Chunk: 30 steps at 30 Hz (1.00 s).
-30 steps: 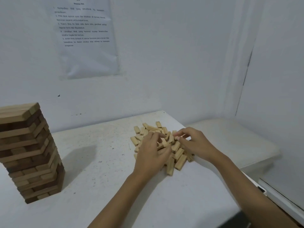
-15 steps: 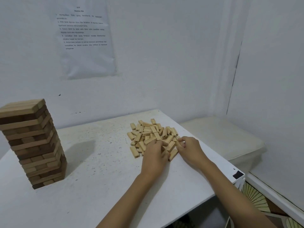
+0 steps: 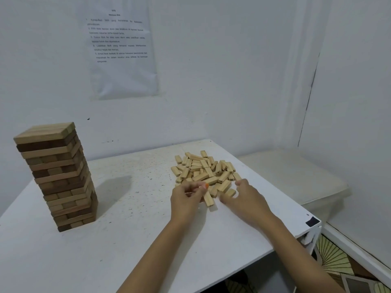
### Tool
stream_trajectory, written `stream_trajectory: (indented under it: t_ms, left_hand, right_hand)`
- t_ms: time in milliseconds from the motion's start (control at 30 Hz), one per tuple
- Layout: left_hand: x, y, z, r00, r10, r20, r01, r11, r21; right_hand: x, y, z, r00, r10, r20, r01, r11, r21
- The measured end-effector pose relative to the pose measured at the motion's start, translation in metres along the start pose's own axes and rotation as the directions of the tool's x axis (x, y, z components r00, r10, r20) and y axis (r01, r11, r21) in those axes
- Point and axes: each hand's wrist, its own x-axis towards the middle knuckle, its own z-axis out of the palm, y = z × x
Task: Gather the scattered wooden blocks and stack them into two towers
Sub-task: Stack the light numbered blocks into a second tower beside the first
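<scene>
**Both grips at the near edge of the block heap**

We see the loose wooden blocks lying in a heap on the right half of the white bench, toward its far edge. Some lie flat and some are crossed over one another.

The left grip, a bare hand, sits at the heap's near left edge. Its fingers are curled in, and its thumb and forefinger meet. A single block juts toward us just beside those fingers. We cannot tell whether the grip holds it or it merely lies on the bench.

The right grip rests at the near right edge with its fingers spread and lightly bent and its thumb at the heap's edge. It holds nothing that we can make out. A short block lies between its thumb and fingers. The two grips are near each other but apart.

Well apart, on the left of the bench, a tall tower of darker wood stands upright in crossed layers. A printed sheet hangs on the wall behind. A pale cushioned seat stands beside the bench on the right.
</scene>
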Motion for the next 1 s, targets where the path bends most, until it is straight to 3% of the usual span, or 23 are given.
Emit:
stream_trajectory:
  t_ms: [33, 100, 300, 467, 667, 867, 1000]
  left_hand:
    - [-0.001, 0.001, -0.003, 0.999, -0.034, 0.012, 0.035, 0.999, -0.009]
    - [-0.003, 0.002, -0.008, 0.993, -0.108, 0.041, 0.109, 0.993, -0.036]
    - [-0.015, 0.005, -0.038, 0.977, -0.201, 0.066, 0.201, 0.979, 0.004]
    - [-0.027, 0.008, -0.076, 0.984, -0.176, 0.035, 0.175, 0.983, 0.047]
    - [-0.045, 0.006, -0.128, 0.99, -0.142, -0.028, 0.144, 0.981, 0.133]
    - [-0.059, 0.002, -0.16, 0.989, -0.11, -0.102, 0.13, 0.966, 0.223]
    - [-0.065, -0.005, -0.168, 0.989, -0.009, -0.146, 0.062, 0.931, 0.361]
  right_hand:
    - [-0.003, -0.002, 0.001, 1.0, -0.009, -0.003, 0.008, 0.995, -0.095]
    - [-0.007, -0.004, 0.002, 0.999, -0.021, -0.032, 0.018, 0.994, -0.112]
    - [-0.022, -0.013, 0.013, 0.986, -0.138, -0.09, 0.153, 0.969, 0.193]
    - [-0.036, -0.037, 0.034, 0.93, -0.347, 0.119, 0.275, 0.874, 0.4]
    - [-0.037, -0.065, 0.048, 0.78, -0.546, 0.306, 0.441, 0.826, 0.352]
    - [-0.041, -0.089, 0.062, 0.662, -0.613, 0.432, 0.517, 0.79, 0.329]
    - [-0.042, -0.097, 0.068, 0.626, -0.625, 0.466, 0.552, 0.777, 0.302]
